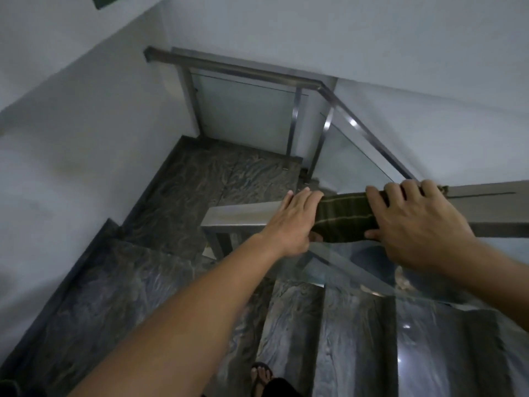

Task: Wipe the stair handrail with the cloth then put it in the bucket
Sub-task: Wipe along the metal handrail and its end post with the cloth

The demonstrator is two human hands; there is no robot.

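A dark green cloth [343, 217] with thin pale stripes is wrapped over the flat steel handrail [237, 214] near its left end. My left hand [292, 222] lies on the rail and holds the cloth's left edge. My right hand [415, 222] grips the cloth's right part, fingers curled over the far side of the rail and thumb underneath. The rail runs on to the right [486, 193] past my right hand. No bucket is in view.
Dark marble steps [357, 339] descend to a landing [200, 179]. Glass panels [343, 161] on steel posts sit under the rail, and a second handrail [243, 71] runs along the far side. White walls close in on the left. My sandalled foot [262, 376] stands on a step.
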